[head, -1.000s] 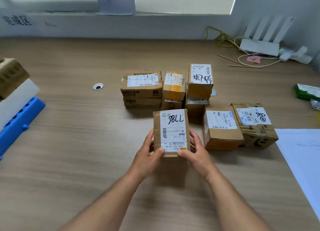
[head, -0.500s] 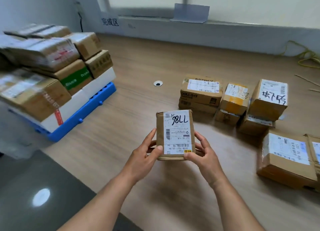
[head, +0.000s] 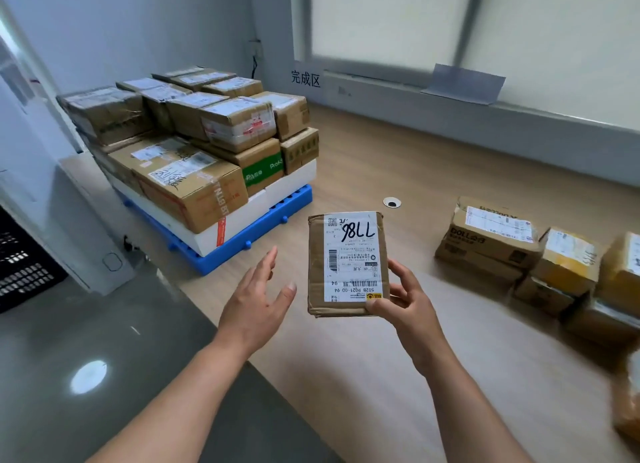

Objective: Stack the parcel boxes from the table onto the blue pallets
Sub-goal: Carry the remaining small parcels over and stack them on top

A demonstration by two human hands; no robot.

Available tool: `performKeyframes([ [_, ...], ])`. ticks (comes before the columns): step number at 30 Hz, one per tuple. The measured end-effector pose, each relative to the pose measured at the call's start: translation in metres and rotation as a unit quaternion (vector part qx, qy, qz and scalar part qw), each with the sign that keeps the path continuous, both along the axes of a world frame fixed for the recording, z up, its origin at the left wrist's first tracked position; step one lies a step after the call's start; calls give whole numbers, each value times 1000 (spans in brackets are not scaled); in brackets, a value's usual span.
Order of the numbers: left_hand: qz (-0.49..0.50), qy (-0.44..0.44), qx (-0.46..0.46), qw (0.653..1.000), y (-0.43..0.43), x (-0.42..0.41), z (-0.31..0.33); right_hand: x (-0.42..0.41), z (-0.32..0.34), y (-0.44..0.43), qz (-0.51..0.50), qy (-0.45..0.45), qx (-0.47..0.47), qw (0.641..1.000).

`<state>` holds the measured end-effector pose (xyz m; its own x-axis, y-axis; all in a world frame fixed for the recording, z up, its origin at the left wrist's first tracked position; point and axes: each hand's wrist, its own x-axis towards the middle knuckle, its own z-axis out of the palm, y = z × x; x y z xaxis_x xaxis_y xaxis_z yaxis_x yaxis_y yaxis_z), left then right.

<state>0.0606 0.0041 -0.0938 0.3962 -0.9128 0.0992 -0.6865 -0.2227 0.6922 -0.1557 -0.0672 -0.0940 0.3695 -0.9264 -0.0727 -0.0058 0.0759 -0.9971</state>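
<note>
A small brown parcel box [head: 348, 263] with a white label and black handwritten digits hangs above the wooden table, held at its lower right corner by my right hand [head: 403, 298]. My left hand [head: 258, 294] is off the box, just to its left, fingers straight and spread. At the table's left end lies the blue pallet [head: 252, 235], carrying a white slab and several stacked cardboard parcels [head: 194, 140]. More parcel boxes [head: 491, 237] sit on the table at the right.
A wooden table [head: 381, 376] runs under a grey wall ledge with a window above. A round cable hole [head: 392, 202] sits behind the held box. Grey floor lies at lower left, with a black crate [head: 20, 265] at the far left edge.
The view has swung left, bringing the loaded pallet into fuller sight. My left hand has let go of the box and opened; my right hand alone now holds it.
</note>
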Motion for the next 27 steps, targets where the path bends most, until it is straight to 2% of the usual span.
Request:
performKeyframes([
  [8,14,-103,-18,994,43,103,15,100,26,30,24,1,-2,1000],
  [20,15,-195,-49,980,94,246,34,246,47,79,37,-7,-22,999],
  [27,37,-213,-70,974,105,298,40,300,49,87,45,-9,-21,999],
])
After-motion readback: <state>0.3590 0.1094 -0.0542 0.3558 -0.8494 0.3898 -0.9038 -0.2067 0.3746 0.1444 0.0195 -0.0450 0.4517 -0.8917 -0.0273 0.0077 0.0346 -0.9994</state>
